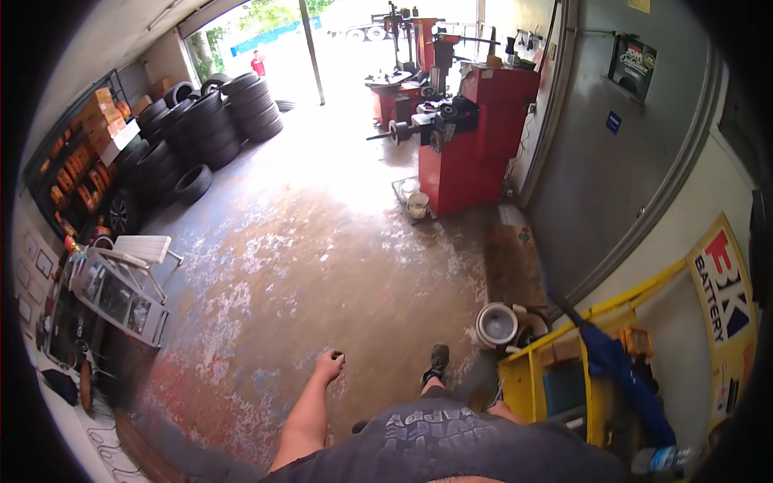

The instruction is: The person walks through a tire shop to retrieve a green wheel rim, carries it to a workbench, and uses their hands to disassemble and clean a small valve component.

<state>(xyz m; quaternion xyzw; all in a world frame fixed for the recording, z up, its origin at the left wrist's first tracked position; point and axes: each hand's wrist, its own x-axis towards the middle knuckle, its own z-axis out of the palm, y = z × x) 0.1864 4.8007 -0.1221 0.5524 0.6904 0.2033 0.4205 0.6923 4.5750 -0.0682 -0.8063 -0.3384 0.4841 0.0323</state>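
My left hand (330,364) hangs out over the bare concrete floor at the lower middle, fingers curled round a small dark thing or shadow that I cannot make out. My right forearm (503,412) shows at my right side, near the yellow metal trolley (596,393); the hand is mostly hidden behind my body, so its fingers are unclear. My shoe (437,359) stands on the floor beside a white bucket (515,324). A folded blue umbrella-like bundle (618,370) leans over the trolley.
Red tyre machines (455,161) stand by the grey door (612,177). Stacked tyres (209,129) line the left side, with a white chair (143,249) nearer me. A person in red (258,63) stands outside the open doorway. A brown mat (513,262) lies right.
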